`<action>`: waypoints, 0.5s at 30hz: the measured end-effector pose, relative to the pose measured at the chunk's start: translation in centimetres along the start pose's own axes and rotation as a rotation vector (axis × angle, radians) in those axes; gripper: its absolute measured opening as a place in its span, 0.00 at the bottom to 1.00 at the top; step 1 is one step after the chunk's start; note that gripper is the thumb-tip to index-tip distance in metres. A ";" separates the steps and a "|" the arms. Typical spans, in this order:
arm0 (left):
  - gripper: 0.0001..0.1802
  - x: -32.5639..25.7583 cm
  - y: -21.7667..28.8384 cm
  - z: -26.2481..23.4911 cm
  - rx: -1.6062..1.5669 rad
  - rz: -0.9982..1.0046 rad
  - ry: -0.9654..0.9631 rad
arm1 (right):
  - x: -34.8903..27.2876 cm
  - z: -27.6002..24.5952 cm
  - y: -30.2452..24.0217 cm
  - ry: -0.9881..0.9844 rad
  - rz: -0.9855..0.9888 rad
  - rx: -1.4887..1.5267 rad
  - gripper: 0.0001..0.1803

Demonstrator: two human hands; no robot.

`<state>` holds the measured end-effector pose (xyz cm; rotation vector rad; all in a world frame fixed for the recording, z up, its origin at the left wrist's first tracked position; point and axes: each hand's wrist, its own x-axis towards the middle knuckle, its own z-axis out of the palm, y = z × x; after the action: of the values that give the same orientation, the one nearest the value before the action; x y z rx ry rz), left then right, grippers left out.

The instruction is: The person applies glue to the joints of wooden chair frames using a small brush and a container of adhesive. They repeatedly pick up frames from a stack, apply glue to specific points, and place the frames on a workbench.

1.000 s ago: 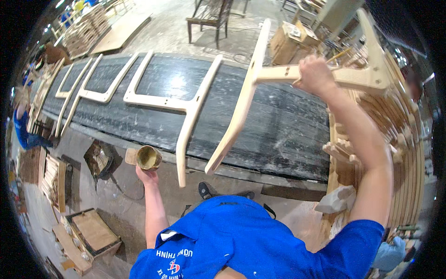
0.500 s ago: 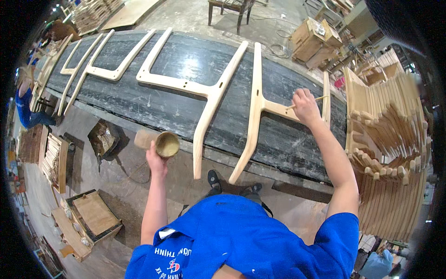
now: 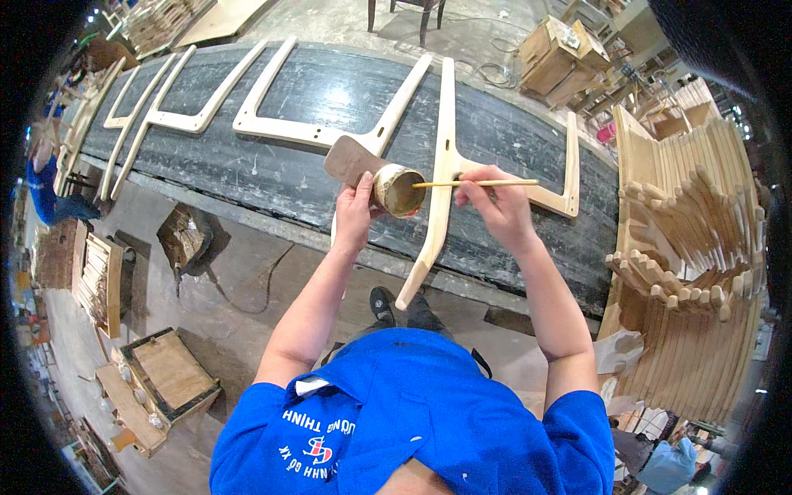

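Near the bench's (image 3: 264, 214) front edge, a cup (image 3: 401, 198) is being clasped by the left hand (image 3: 355, 214), a stick (image 3: 443, 184) pinched by the right hand (image 3: 503, 210); some left fingers are being hidden.

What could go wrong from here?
The cup in the left hand looks tipped, so anything runny inside might spill.

The stick in the right hand crosses above the wooden frame, so a wet tip could drip on it.

The frame's near end juts past the edge of the table, close to the person, so a bump might shift it.
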<state>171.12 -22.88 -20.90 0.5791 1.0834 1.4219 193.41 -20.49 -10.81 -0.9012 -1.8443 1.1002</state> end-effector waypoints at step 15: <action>0.15 0.5 3.2 5.3 0.321 0.576 0.078 | 1.9 -2.4 4.0 0.297 -0.083 0.345 0.11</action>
<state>174.00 -20.49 -15.88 1.1426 1.2791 1.7814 195.38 -16.53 -13.21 -0.7328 -1.3851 1.1223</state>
